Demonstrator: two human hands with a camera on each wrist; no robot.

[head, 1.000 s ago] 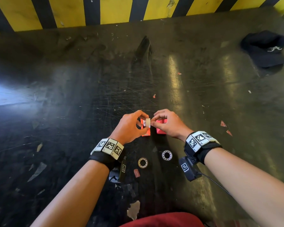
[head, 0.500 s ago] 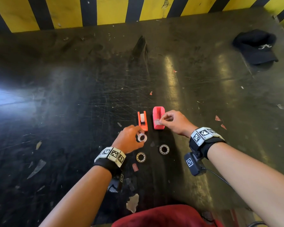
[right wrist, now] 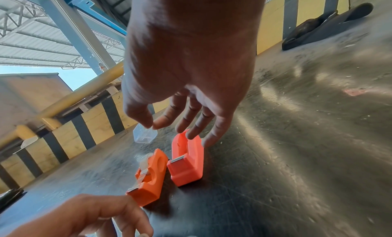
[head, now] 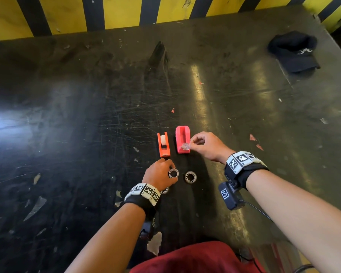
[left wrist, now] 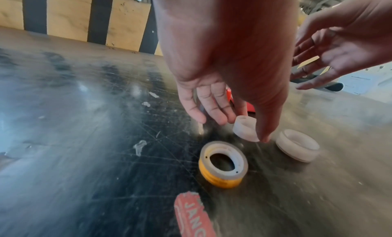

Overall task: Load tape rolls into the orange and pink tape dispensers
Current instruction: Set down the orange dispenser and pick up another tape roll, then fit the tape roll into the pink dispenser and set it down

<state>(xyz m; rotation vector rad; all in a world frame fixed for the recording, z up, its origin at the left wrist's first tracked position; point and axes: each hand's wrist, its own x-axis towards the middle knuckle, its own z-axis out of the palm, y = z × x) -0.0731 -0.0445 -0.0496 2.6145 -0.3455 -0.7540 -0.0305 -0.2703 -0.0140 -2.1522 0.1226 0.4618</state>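
On the dark scratched desk (head: 244, 107), two dispensers side by side, close but apart: orange dispenser (head: 163, 144) on the left, already with a whitish tape roll (head: 162, 139) inside; pink dispenser (head: 182, 139) on the right, its slot showing no roll. Metal cutting blade visible at the near end of each in the right wrist view.

Right hand (head: 208, 146) just beside the near right corner of the pink dispenser, thumb and forefinger pinched on a small clear plastic piece (right wrist: 144, 134), other fingers loosely spread above the pink body. Grip narrow, only fingertips closed on the piece.

Left hand (head: 158, 175) lower, in front of the orange dispenser, thumb and fingertips closed on a small white tape roll (left wrist: 246, 130), tilted, near the desk; whether touching the surface, cannot tell. Remaining fingers hanging relaxed.

Second white roll (left wrist: 298, 145) flat on the desk just to the right of the held one. Yellow-sided roll (left wrist: 222, 168) flat on the desk nearer to the wrist, partly hidden under the left hand in the head view. Red torn label (left wrist: 194, 213) with letters further toward the body.

Black cap (head: 293, 51) at the far right corner of the desk, well apart. Yellow and black striped wall (head: 122, 12) behind.
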